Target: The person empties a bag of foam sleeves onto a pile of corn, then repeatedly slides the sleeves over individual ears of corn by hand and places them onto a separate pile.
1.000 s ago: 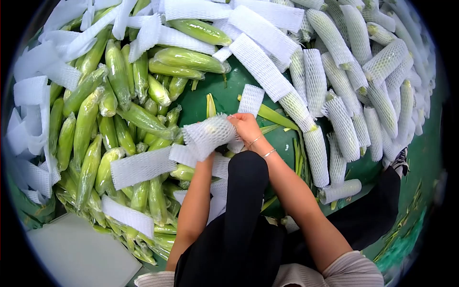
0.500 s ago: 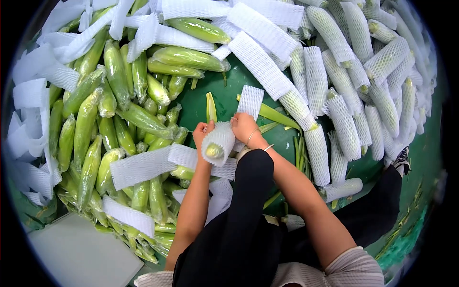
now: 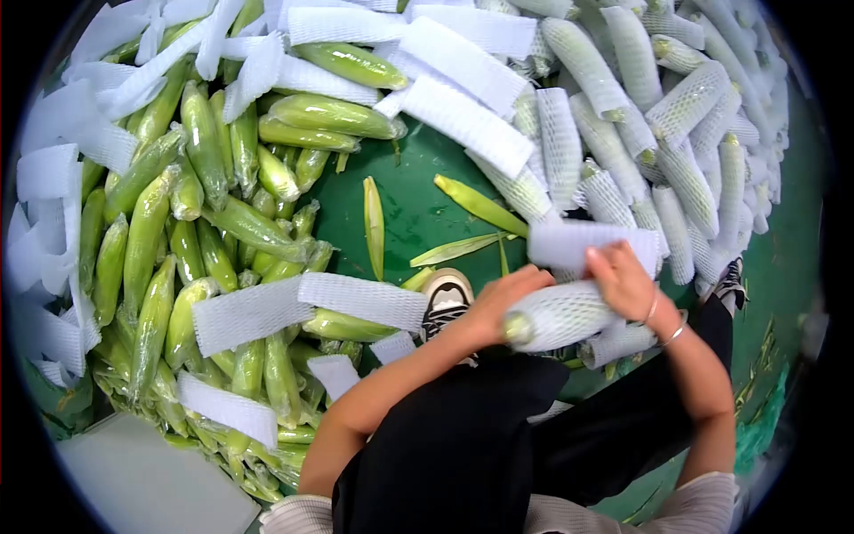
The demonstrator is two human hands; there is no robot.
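Observation:
Both my hands hold one corn cob in a white foam net sleeve [image 3: 562, 314], lying crosswise in front of my knees. My left hand [image 3: 501, 304] grips its left end, where the cob tip shows. My right hand [image 3: 625, 280] lies over its right end; a flat empty sleeve [image 3: 569, 242] sits just under its fingers. A heap of bare green corn cobs [image 3: 191, 240] is on my left. A pile of sleeved cobs [image 3: 658, 133] is on my right.
Flat empty foam sleeves [image 3: 360, 300] lie over the bare corn and at the back [image 3: 463, 62]. Loose husk leaves [image 3: 374, 227] lie on the green floor [image 3: 414, 209]. My shoe [image 3: 447, 298] and dark trouser legs fill the foreground. A pale board [image 3: 142, 485] sits at lower left.
My hands have finished sliding the sleeve over the cob and carried it from the centre to the right, near the sleeved pile. The view has shifted right.

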